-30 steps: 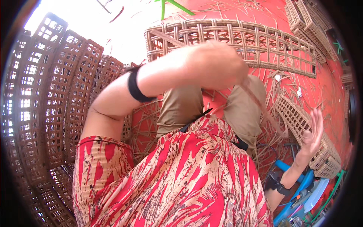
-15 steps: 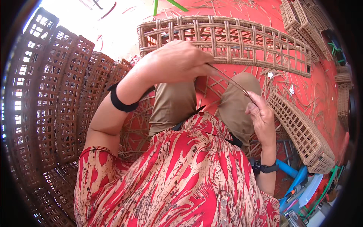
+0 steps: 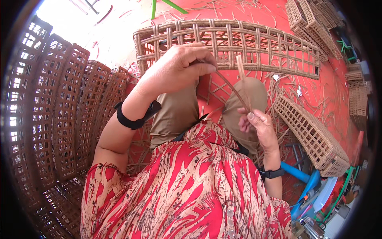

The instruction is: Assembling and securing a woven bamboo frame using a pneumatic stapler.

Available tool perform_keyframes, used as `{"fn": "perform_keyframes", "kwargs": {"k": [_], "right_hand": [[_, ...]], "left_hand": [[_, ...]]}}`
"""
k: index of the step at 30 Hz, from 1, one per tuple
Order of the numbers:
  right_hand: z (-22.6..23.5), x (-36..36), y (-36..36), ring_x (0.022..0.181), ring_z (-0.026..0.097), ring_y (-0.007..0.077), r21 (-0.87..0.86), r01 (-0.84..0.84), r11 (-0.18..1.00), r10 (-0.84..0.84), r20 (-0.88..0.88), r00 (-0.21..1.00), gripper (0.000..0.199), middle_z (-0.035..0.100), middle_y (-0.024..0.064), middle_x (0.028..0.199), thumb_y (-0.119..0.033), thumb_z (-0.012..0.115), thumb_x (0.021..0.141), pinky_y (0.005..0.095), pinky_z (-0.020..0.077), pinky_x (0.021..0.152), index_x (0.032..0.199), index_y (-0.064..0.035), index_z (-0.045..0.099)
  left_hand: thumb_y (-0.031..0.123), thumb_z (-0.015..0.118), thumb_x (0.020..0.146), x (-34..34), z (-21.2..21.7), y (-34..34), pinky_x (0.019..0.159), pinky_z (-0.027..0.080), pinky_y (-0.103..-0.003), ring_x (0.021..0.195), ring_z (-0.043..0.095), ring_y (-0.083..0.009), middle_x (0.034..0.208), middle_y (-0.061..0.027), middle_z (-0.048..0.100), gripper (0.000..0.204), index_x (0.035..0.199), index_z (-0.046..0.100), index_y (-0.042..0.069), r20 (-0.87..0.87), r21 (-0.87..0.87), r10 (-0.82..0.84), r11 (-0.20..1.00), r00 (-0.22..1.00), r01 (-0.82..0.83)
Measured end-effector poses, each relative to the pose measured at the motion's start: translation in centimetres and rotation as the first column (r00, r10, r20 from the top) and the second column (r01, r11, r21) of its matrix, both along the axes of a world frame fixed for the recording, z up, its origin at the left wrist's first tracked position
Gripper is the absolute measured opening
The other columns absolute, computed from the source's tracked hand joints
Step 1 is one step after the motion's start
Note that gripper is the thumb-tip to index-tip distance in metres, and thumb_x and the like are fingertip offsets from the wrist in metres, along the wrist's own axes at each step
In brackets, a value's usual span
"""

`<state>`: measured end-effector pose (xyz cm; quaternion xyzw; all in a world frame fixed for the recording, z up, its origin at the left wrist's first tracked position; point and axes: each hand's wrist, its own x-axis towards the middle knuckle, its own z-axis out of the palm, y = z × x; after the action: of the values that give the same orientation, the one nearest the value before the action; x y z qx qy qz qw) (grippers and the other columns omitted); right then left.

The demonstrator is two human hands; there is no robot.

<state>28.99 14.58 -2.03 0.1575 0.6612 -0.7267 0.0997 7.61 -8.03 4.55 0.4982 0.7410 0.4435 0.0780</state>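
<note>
My left hand (image 3: 179, 67) is raised over my knees, its thumb and fingers pinching one end of a thin brown wicker strip (image 3: 230, 87). Lower and to the right, the thumb and fingers of my right hand (image 3: 258, 122) grip the strip's other part. Between the two hands it slants down taut. A paler flat end (image 3: 240, 67) stands up above my right hand, slightly blurred. Beyond my knees lies a long openwork wicker frame (image 3: 229, 46), partly hidden behind my left hand.
Tall wicker panels (image 3: 65, 115) stand in a row at the left. A woven wicker basket (image 3: 312, 133) lies at the right, near blue tubes (image 3: 295, 172) and tools. More wicker pieces (image 3: 314, 28) are stacked at the far right. Cut strips litter the red floor (image 3: 336, 93).
My right hand has moved down and left, its fingers more spread. A pale strip end now sticks up above it. My left hand has shifted slightly left. The whole view has shifted a little.
</note>
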Motion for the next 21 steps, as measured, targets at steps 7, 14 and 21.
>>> {"fn": "perform_keyframes", "kwargs": {"k": [7,14,21], "right_hand": [[0.9,-0.8,-0.2,0.08,0.06,0.0091,0.086,0.159,0.984,-0.141,-0.182,0.973,0.035,0.067,0.0037,0.088,-0.025,0.053,0.099,0.0239,0.0471,0.072,0.123,-0.0007,0.062],[0.7,-1.3,-0.7,0.076,0.061,0.0082,0.196,0.223,0.955,-0.16,-0.292,0.943,0.029,0.068,0.003,0.091,-0.017,0.056,0.097,0.0231,0.0483,0.065,0.12,-0.0019,0.064],[-2.2,0.5,1.1,0.068,0.058,0.0053,-0.007,0.413,0.911,-0.401,-0.251,0.881,0.023,0.064,0.0002,0.08,-0.021,0.057,0.098,0.0196,0.0466,0.062,0.11,-0.0029,0.065]], "left_hand": [[0.021,0.062,0.093,1.6,1.0,2.4,0.053,0.042,-0.022,0.056,0.053,-0.0054,0.069,-0.0003,0.063,0.019,0.086,0.066,0.004,0.494,-0.119,0.067,0.993,0.867,-0.009],[0.015,0.06,0.089,3.9,0.4,4.6,0.06,0.048,-0.028,0.064,0.061,-0.0129,0.07,-0.0069,0.063,0.018,0.092,0.066,-0.002,0.231,-0.193,-0.037,0.978,0.972,0.083],[0.013,0.062,0.087,2.5,2.8,6.5,0.066,0.05,-0.031,0.072,0.065,-0.0178,0.078,-0.0095,0.065,0.015,0.093,0.066,0.0,-0.007,-0.188,-0.128,0.974,0.992,0.124]]}}
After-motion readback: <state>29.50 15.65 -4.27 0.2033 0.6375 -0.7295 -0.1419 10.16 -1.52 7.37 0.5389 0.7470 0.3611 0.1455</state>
